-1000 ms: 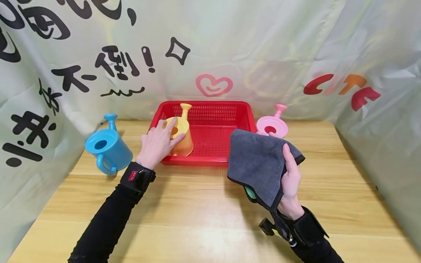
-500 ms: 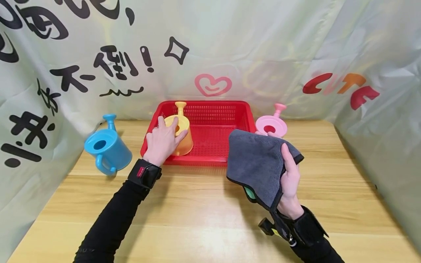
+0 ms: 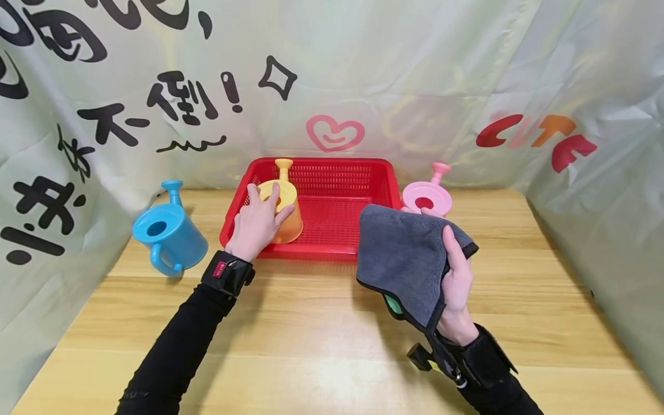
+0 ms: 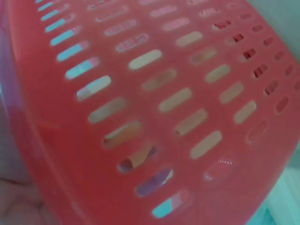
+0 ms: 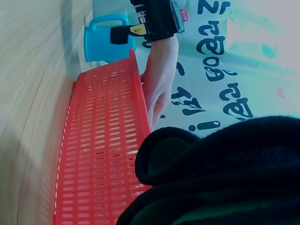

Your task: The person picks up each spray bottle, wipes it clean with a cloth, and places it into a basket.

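Head view shows the left hand point(image 3: 254, 227) at a yellow watering can point(image 3: 290, 227) on the left side of a red basket point(image 3: 332, 251). The can has a pale yellow top with a round hole, a more orange body, and a spout that points to the back. It stands up inside the basket. The hand covers its near left part, so that bit is hidden. The fingers are spread over the can, with one finger on its top and the thumb by its right side. I cannot tell if they grip it or just rest there.

The right hand point(image 3: 457, 288) holds a grey cloth point(image 3: 402, 248), with the thumb on top. The cloth looks soft, with a black edge and a bit of green below. Most of the fingers are hidden behind it, but some fingertips peek past its top edge. In the right wrist view the cloth looks dark and is cut off by the picture's edge. The left wrist view is mostly the basket's red side, very close and blurry.

Farther out, a pink watering can point(image 3: 434, 199) is just right of the basket, and the cloth hides its lower part. A blue watering can point(image 3: 181, 242) is on the table point(image 3: 311, 346), left of the basket. Behind it all hangs a pale sheet point(image 3: 415, 57) with black writing and a pink heart point(image 3: 335, 133).
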`<state>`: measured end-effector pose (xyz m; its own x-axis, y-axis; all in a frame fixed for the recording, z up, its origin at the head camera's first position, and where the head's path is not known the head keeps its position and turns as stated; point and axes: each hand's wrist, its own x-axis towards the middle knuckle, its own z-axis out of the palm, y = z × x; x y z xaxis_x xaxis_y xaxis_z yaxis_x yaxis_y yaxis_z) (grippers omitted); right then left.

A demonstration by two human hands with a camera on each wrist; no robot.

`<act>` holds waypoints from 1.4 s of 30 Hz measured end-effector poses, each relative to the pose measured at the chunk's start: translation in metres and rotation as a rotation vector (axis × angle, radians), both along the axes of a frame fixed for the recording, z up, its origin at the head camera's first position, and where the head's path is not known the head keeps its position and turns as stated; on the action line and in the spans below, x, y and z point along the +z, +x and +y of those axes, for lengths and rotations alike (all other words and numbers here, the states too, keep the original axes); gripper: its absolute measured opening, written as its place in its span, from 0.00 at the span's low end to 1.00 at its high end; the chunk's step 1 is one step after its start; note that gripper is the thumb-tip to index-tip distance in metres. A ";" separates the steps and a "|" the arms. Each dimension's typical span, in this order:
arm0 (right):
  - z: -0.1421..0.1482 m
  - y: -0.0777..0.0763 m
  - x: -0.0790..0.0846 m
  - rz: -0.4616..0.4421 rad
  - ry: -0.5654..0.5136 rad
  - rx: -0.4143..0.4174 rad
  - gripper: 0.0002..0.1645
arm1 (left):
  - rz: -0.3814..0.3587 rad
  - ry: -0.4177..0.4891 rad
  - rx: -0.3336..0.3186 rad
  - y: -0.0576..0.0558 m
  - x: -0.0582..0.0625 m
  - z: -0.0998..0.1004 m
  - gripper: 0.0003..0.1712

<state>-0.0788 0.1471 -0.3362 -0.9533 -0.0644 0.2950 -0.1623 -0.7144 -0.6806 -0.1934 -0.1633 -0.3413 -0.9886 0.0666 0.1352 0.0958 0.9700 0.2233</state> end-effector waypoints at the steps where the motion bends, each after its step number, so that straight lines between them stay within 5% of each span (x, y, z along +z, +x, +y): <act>1: 0.000 0.000 0.000 -0.006 -0.004 -0.005 0.23 | 0.001 0.003 0.001 0.001 0.000 0.000 0.42; 15: -0.002 0.000 0.003 -0.027 -0.101 0.033 0.22 | 0.068 0.079 -0.009 0.013 -0.002 -0.014 0.43; 22: 0.000 0.000 0.002 -0.024 -0.014 -0.017 0.22 | 0.106 0.092 -0.005 0.020 0.003 -0.022 0.42; 29: 0.001 0.001 0.002 -0.080 0.038 -0.039 0.22 | 0.220 0.177 0.026 0.029 0.009 -0.034 0.34; 42: 0.001 0.002 0.003 -0.009 -0.030 -0.053 0.21 | 0.384 0.292 0.101 0.049 0.009 -0.060 0.24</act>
